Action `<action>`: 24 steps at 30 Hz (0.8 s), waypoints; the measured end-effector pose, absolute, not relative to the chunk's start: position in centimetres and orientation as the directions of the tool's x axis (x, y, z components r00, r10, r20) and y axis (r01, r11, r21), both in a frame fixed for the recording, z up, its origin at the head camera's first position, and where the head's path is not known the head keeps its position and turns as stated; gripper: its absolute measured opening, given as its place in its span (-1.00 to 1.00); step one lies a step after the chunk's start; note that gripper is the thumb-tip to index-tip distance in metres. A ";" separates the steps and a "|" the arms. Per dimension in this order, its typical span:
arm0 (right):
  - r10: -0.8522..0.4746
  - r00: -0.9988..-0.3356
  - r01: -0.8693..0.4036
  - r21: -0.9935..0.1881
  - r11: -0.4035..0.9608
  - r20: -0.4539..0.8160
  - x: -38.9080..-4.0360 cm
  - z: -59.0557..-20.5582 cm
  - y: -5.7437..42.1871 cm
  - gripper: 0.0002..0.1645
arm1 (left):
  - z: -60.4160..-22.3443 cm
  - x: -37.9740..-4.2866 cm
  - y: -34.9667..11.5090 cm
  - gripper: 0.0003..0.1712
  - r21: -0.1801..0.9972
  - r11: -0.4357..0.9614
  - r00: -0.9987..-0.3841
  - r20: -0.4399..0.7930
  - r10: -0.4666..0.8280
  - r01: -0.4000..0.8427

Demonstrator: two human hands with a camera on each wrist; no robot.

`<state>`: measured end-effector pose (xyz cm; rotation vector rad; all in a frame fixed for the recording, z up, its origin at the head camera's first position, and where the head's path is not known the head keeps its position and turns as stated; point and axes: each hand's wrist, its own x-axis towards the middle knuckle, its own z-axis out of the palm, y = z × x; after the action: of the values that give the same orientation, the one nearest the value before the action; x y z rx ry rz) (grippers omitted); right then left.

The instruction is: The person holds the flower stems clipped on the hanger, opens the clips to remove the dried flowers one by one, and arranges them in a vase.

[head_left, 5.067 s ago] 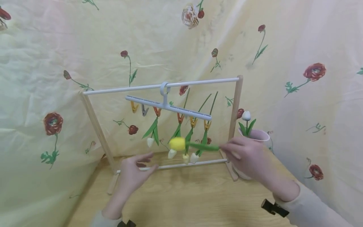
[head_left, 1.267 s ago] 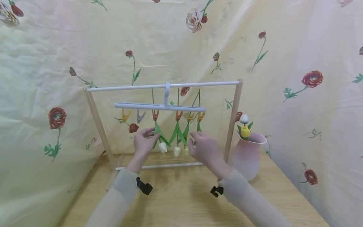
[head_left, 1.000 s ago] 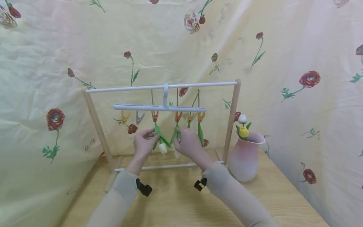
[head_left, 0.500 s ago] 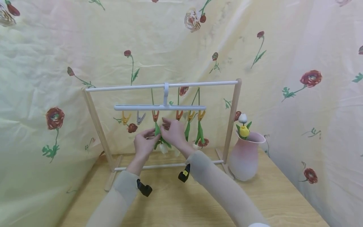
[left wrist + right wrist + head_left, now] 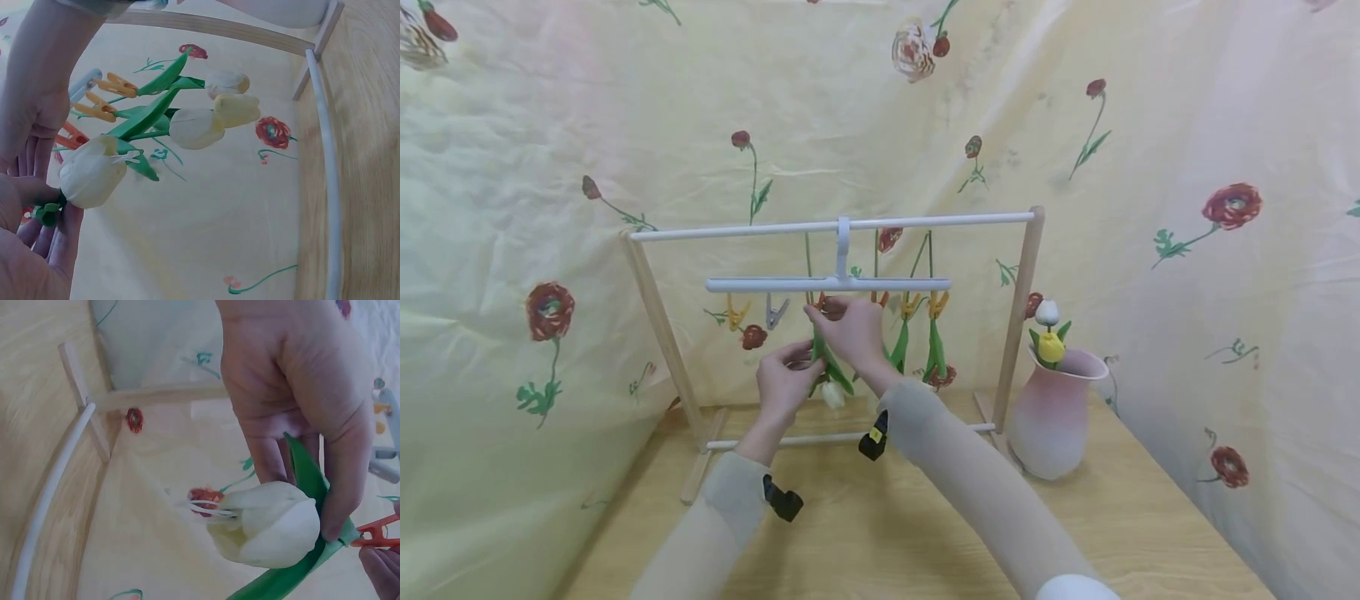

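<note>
A white tulip (image 5: 832, 394) hangs head down from an orange-red clip (image 5: 374, 532) on the pale hanger (image 5: 760, 285). My left hand (image 5: 784, 383) pinches its stem and leaves just above the bloom, the thumb pressed against the green in the left wrist view. Higher up, my right hand (image 5: 853, 333) pinches the clip; in the right wrist view only its fingertips (image 5: 380, 569) show, at the lower right. The clip's jaws still surround the stem. More upside-down tulips hang to the right, among them a white tulip (image 5: 195, 128) and a pale yellow tulip (image 5: 237, 110).
The hanger hooks over the white top rod (image 5: 730, 231) of a wooden rack. At its left end hang a yellow clip (image 5: 737, 313) and a grey clip (image 5: 777, 313). Right of the rack, a pink-and-white vase (image 5: 1051, 425) holds a white tulip and a yellow tulip (image 5: 1052, 347).
The yellow tulip, earlier in my right hand, now stands in the vase. My right hand has moved left and up to the orange-red clip. My left hand keeps holding the white tulip.
</note>
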<state>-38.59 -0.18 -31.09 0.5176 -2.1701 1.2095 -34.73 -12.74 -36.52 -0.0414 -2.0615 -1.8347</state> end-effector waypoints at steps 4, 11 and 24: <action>0.002 -0.725 -0.592 -0.624 0.510 0.689 -39.1 -30.7 -0.6 -0.59 | -36.4 -34.6 -12.7 -0.62 0.947 0.159 -0.924 0.311 -0.223 0.281; 0.051 -0.686 -0.577 -0.585 0.569 0.726 -39.3 -30.6 -0.7 -0.61 | -36.5 -34.0 -12.5 -0.64 0.933 0.202 -0.917 0.338 -0.211 0.297; -0.004 -0.666 -0.595 -0.529 0.605 0.746 -38.5 -29.9 -0.7 -0.66 | -37.1 -33.2 -13.8 -0.63 0.903 0.303 -0.903 0.376 -0.209 0.305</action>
<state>-38.52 -0.71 -29.86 0.4708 -2.1035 1.0414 -33.20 -13.85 -37.11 -0.0860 -2.1514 -1.6322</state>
